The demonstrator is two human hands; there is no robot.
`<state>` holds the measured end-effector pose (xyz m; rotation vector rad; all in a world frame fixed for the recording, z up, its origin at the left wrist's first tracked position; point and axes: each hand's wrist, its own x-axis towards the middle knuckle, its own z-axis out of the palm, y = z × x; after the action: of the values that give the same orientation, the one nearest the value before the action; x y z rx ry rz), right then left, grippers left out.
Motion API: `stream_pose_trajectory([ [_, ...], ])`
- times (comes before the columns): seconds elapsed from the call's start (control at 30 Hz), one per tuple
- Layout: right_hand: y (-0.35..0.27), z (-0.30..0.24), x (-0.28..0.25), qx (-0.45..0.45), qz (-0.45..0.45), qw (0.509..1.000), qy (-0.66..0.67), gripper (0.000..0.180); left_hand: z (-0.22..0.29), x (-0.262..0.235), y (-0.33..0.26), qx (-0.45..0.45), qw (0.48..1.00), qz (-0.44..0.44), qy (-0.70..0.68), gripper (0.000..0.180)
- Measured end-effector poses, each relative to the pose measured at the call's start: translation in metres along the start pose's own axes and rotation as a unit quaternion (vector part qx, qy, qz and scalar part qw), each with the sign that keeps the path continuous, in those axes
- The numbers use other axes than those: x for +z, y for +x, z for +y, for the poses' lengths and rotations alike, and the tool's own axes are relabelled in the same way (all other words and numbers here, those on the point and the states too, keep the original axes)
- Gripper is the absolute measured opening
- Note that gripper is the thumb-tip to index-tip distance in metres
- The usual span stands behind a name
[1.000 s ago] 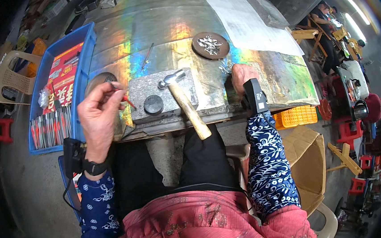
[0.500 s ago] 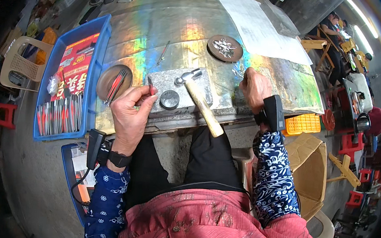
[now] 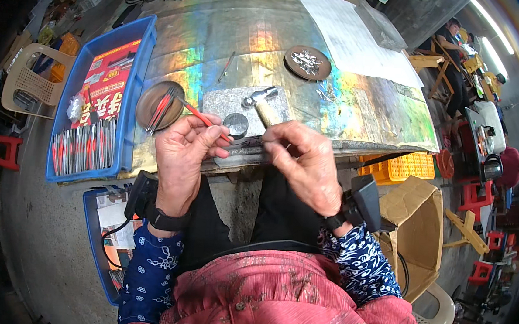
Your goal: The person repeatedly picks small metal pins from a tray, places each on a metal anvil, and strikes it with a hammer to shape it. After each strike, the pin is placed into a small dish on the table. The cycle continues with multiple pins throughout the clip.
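My left hand (image 3: 180, 159) pinches a slim red-handled tool (image 3: 201, 116), its narrow grey end pointing up and left toward a round brown dish (image 3: 143, 109) of similar red and dark tools. My right hand (image 3: 308, 166) is closed, thumb against fingers, beside the tool's red end; whatever it may hold is too small to make out. Behind my hands, a hammer (image 3: 267, 112) rests on a grey stone block (image 3: 220, 101), my right hand covering the lower part of its wooden handle from view. A black round disc (image 3: 236, 125) sits on the block's near edge.
Small silver pieces lie in a second brown dish (image 3: 324, 73) and loose beside it (image 3: 327, 94). A blue bin (image 3: 134, 85) at left holds rows of slim tools. Another slim tool (image 3: 226, 67) lies behind the block. A white sheet (image 3: 354, 41), yellow basket (image 3: 402, 167) and cardboard box (image 3: 416, 217) are right.
My right hand has come left and nearer from beside the loose silver pieces, to my left hand. The red tool now shows extending up-left from my left fingers.
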<state>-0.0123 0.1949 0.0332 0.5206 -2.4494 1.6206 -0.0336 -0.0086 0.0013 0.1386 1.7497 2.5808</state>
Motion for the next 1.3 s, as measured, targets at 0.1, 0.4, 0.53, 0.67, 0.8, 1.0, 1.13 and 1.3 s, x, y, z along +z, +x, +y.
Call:
stream_pose_trajectory([
  [0.1, -0.006, -0.009, 0.013, -0.026, -0.004, 1.000, -0.001, 0.013, 0.001, 0.004, -0.009, -0.036, 0.997, -0.013, -0.072, 0.017],
  [0.4, -0.016, -0.018, 0.029, 0.048, 0.022, 0.993, 0.107, 0.015, 0.006, 0.006, -0.022, -0.076, 0.982, -0.032, -0.169, 0.016],
  [0.53, -0.018, -0.018, 0.030, 0.038, 0.023, 0.991, 0.124, 0.013, 0.006, 0.007, -0.025, -0.075, 0.983, -0.028, -0.168, 0.016],
  [0.67, -0.019, -0.017, 0.032, 0.040, 0.029, 0.991, 0.127, 0.013, 0.005, 0.008, -0.026, -0.078, 0.982, -0.027, -0.172, 0.017],
  [0.8, -0.021, -0.015, 0.035, 0.030, 0.043, 0.992, 0.115, 0.015, 0.003, 0.009, -0.028, -0.071, 0.984, -0.022, -0.163, 0.018],
  [1.0, -0.023, -0.012, 0.038, 0.036, 0.069, 0.994, 0.075, 0.009, 0.000, 0.012, -0.030, -0.046, 0.983, -0.007, -0.179, 0.017],
  [1.13, -0.025, -0.012, 0.037, -0.025, 0.070, 0.996, -0.049, 0.005, -0.002, 0.010, -0.032, -0.053, 0.981, -0.003, -0.185, 0.018],
  [1.3, -0.024, -0.010, 0.041, -0.050, 0.064, 0.994, -0.070, 0.008, -0.008, 0.009, -0.033, -0.051, 0.986, 0.000, -0.160, 0.019],
])
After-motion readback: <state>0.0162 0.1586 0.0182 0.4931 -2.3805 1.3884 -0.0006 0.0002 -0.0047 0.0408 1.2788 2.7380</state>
